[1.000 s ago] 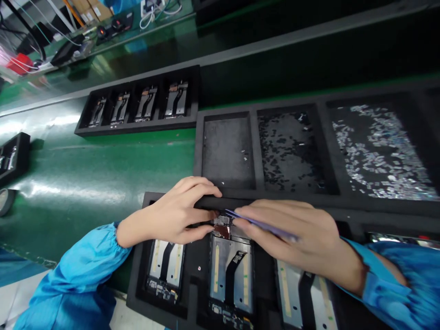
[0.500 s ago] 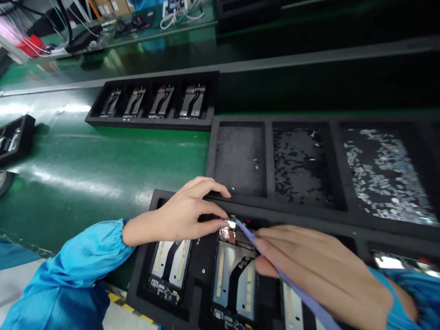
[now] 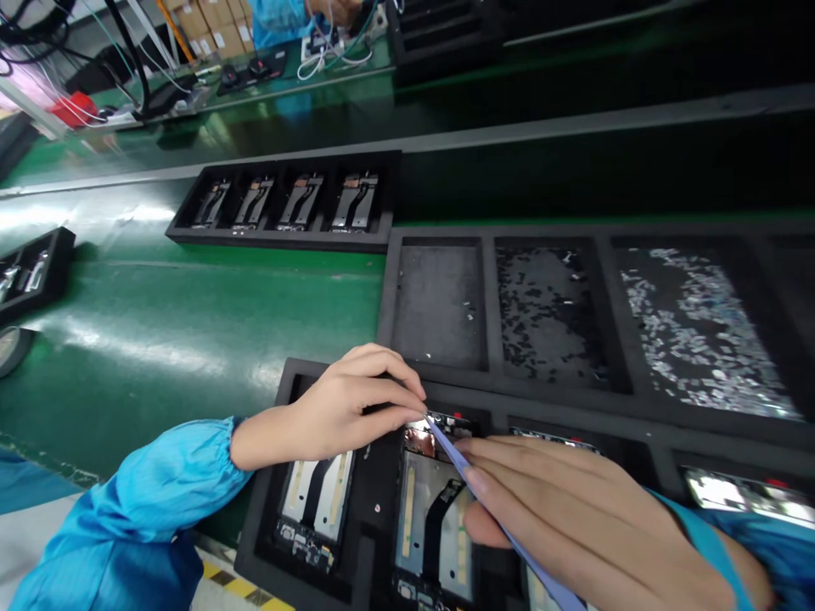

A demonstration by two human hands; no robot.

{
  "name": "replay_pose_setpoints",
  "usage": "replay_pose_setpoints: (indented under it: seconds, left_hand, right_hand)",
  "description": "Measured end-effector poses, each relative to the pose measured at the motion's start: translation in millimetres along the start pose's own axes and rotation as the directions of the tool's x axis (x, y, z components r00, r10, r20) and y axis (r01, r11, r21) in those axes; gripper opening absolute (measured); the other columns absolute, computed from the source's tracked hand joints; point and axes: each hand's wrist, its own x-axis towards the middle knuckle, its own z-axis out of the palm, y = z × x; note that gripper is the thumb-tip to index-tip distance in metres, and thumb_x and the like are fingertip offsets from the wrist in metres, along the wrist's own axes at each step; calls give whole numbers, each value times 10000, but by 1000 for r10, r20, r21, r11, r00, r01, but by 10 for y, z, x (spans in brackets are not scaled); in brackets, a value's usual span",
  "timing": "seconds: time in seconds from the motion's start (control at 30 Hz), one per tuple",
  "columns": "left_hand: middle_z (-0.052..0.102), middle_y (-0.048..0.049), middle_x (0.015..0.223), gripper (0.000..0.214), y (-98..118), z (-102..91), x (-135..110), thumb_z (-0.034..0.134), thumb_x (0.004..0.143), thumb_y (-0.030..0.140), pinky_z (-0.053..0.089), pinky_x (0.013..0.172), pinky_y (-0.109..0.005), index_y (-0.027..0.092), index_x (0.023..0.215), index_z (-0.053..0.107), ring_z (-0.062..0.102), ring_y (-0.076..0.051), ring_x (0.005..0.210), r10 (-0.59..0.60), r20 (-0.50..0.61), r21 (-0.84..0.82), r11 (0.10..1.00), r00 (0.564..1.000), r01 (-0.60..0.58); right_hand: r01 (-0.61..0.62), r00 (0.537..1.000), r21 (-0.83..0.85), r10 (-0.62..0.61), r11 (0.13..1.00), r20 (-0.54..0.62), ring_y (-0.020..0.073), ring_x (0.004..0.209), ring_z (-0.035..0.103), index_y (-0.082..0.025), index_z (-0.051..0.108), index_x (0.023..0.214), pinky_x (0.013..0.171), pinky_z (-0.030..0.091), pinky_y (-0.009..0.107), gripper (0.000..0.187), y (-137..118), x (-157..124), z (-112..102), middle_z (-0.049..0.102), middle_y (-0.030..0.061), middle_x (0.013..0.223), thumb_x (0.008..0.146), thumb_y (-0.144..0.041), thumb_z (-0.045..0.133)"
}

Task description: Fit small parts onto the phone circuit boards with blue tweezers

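Right hand [image 3: 573, 518] slid nearer, gripping purple tweezers [image 3: 474, 492] at phone frame [image 3: 433, 509]; left hand [image 3: 337, 407] pinches its top, foam tray [image 3: 267, 509] on green belt [image 3: 191, 331].

Green conveyor belt [image 3: 191, 331] carrying black foam trays

A four-slot tray [image 3: 286, 204] of phone parts lies far back, a compartment tray [image 3: 490, 305] of small loose pieces to the right, the near tray [image 3: 267, 501] of phone frames at the front edge, and another tray [image 3: 31, 271] at far left.

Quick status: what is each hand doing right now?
Left hand: fingers pinched together at the top of the middle phone frame, touching it.
Right hand: closed on the blue tool, tip at the same spot.
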Motion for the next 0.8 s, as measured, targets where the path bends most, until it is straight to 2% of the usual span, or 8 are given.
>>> replay_pose_setpoints:
  seconds: [0.17, 0.27, 0.4, 0.47, 0.53, 0.67, 0.73, 0.8]
  left_hand:
    - [719, -75, 1072, 140, 13, 1, -36, 590, 993, 121, 524, 1041, -443, 183, 1082, 679, 664, -184, 1018, 171, 6, 187, 968, 985, -169]
    - [718, -72, 1072, 159, 11, 23, -55, 605, 978, 105, 533, 1031, -431, 184, 1103, 665, 659, -187, 1035, 200, 4, 250, 948, 980, -195]
    - [721, -75, 1072, 140, -13, 20, -43, 615, 977, 109, 512, 1059, -440, 169, 1094, 665, 659, -193, 1059, 198, 54, 310, 928, 979, -205]
    - [726, -58, 1058, 83, -47, 15, -28, 642, 982, 162, 492, 1075, -451, 186, 1050, 684, 660, -202, 1082, 156, 28, 338, 928, 987, -156]
    - [724, -41, 1047, 43, -84, 20, -20, 662, 982, 214, 505, 1043, -437, 209, 994, 703, 659, -205, 1084, 53, -64, 360, 933, 997, -26]
    - [693, -57, 1093, 87, -123, 31, -21, 633, 984, 196, 554, 944, -404, 212, 1010, 714, 658, -202, 1064, -143, -228, 382, 897, 963, 223]
    - [682, -60, 1123, 115, -173, -51, 0, 608, 987, 192, 561, 945, -399, 218, 1029, 712, 659, -198, 1075, -172, -246, 398, 880, 954, 261]
    - [675, -62, 1174, 139, -310, -257, 53, 589, 987, 202, 526, 1023, -428, 230, 1050, 710, 638, -213, 1147, -180, -247, 436, 857, 952, 275]
  right_hand:
    - [-158, 985, 102, 164, 982, -55, 179, 844, 785, -207, 681, 1195, 865, 657, 231, 216, 97, 156, -98, 804, 24, 943, 981, -193, 648]
    - [-185, 970, 126, 201, 975, -133, 170, 712, 775, -219, 704, 1089, 769, 667, 219, 118, 106, 240, -102, 796, 14, 837, 993, -228, 635]
    - [-234, 957, 121, 250, 965, -146, 180, 672, 770, -258, 718, 1024, 669, 672, 262, 102, 97, 252, -65, 796, -6, 827, 994, -224, 626]
    - [-290, 934, 87, 302, 953, -191, 173, 664, 768, -246, 715, 959, 648, 659, 250, 130, 119, 231, -19, 793, -2, 811, 1012, -244, 596]
    - [-346, 910, 59, 350, 936, -222, 151, 631, 757, -231, 690, 853, 638, 644, 224, 235, 161, 218, 44, 782, -7, 772, 1036, -262, 546]
    - [-390, 894, 111, 405, 914, -192, 129, 621, 748, -221, 645, 737, 657, 633, 197, 324, 238, 222, 163, 765, -25, 744, 1037, -241, 523]
    - [-368, 900, 134, 389, 920, -199, 129, 641, 751, -212, 667, 783, 664, 631, 189, 286, 249, 222, 192, 772, -13, 770, 1034, -235, 533]
    - [-346, 907, 141, 370, 927, -203, 129, 651, 753, -207, 679, 807, 673, 632, 187, 266, 245, 216, 204, 777, -5, 792, 1032, -227, 538]
